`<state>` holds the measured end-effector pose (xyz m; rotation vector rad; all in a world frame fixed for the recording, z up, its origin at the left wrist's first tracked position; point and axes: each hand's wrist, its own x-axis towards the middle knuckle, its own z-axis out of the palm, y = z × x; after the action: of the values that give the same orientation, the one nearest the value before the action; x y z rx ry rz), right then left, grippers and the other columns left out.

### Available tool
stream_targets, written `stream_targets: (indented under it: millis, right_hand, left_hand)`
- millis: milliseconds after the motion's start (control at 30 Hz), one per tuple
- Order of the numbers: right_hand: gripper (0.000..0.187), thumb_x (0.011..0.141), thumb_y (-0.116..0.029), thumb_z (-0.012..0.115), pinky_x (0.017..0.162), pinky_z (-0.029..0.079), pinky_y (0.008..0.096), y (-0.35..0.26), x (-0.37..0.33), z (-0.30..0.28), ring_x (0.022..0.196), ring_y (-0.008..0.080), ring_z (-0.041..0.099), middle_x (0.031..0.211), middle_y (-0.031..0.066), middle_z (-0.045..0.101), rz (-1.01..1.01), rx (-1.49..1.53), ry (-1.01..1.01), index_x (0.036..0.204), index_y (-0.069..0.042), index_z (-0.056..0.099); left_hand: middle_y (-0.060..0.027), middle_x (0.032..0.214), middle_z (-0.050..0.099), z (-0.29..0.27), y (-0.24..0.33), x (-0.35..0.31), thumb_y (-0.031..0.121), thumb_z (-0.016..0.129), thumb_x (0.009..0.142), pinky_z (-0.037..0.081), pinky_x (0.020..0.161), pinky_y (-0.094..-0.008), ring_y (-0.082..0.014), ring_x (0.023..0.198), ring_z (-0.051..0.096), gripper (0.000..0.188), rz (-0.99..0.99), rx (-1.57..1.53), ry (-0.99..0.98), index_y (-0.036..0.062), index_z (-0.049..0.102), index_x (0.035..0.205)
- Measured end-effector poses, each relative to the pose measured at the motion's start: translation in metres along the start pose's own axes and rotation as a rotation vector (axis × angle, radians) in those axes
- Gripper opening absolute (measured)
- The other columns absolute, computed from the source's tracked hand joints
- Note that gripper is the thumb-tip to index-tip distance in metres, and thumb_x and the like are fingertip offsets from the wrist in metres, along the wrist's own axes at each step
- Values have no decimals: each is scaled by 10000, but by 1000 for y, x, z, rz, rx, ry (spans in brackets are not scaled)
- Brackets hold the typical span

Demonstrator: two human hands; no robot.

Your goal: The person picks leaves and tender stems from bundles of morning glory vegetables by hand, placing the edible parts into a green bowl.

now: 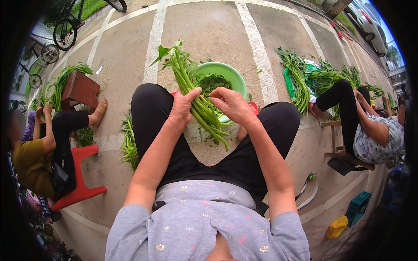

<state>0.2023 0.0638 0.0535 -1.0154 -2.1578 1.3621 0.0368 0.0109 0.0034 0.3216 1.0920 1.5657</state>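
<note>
Head view: our left hand (185, 105) is wrapped round a bunch of greens (184, 74), up by the basin (236, 79). Right hand (234, 104) is half curled beside it; we can't tell if it's pinching anything. Leafy bits (214, 82) already fill some basin, a pile (129, 143) lies untouched, so we'd say partway.

We hold a long bunch of green stems (185, 78) aslant in our left hand (184, 106), leafy tops away leftward, bare ends nearer us, rightward.
</note>
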Motion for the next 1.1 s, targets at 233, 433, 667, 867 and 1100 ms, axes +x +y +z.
stream_targets:
  millis: [233, 433, 667, 867, 1100]
  right_hand:
    - [241, 787, -156, 632, 676, 481, 282, 41, -9, 38, 735, 140, 607, 808, 103, 640, 81, 320, 33, 943, 23, 590]
    - [131, 801, -131, 572, 470, 404, 226, 36, -3, 24, 538, 71, 485, 656, 11, 529, 235, 504, 57, 826, -4, 550]
    - [78, 843, -124, 527, 418, 344, 211, 51, 0, -23, 486, 82, 451, 662, 0, 496, 217, 874, 502, 874, -54, 511]
    - [123, 849, -122, 537, 420, 334, 221, 55, -6, -44, 514, 105, 451, 676, 10, 488, 130, 1086, 692, 952, -74, 488]
    - [223, 817, -141, 614, 462, 361, 182, 33, -5, 17, 557, 33, 448, 758, -6, 522, 264, 737, 36, 973, -20, 510]
  left_hand:
    - [-44, 810, 559, -1, -4, -4, 79, 675, 747, 490, 590, -301, -154, 684, 562, 304, -86, 53, -103, 63, 515, 1005]
    - [-50, 772, 549, -1, 1, -6, 114, 692, 731, 486, 558, -305, -140, 650, 542, 271, -251, 133, -53, 68, 533, 945]
    - [-28, 710, 526, -3, -3, -4, 120, 692, 733, 472, 515, -301, -129, 601, 517, 279, -220, 176, -51, 83, 505, 938]
    - [-33, 740, 545, -11, -6, 4, 131, 699, 751, 487, 550, -297, -136, 630, 543, 284, -222, 92, 2, 75, 499, 945]
    - [-48, 801, 585, -5, -5, 0, 143, 690, 770, 508, 606, -298, -151, 695, 583, 275, -283, 37, -97, 45, 537, 976]
